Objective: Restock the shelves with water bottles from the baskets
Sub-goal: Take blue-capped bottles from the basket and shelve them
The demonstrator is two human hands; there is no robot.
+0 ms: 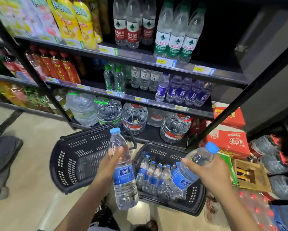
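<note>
Views: one, head-worn, wide-angle.
Position: standing above the floor, close before the shelf unit (140, 55).
Facing: forward and down, tilted.
Near field: both forearms enter from the bottom edge; two black baskets (76, 157) lie just below.
Far field: upper shelves run to the top edge.
Edges: bent by lens distortion.
Shared coverage: none, single view.

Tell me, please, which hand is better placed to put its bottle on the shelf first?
Probably the right hand. Its bottle already tilts toward the empty dark gap at the right end of the top shelf. The left hand holds its bottle upright, lower, over the baskets.
</note>
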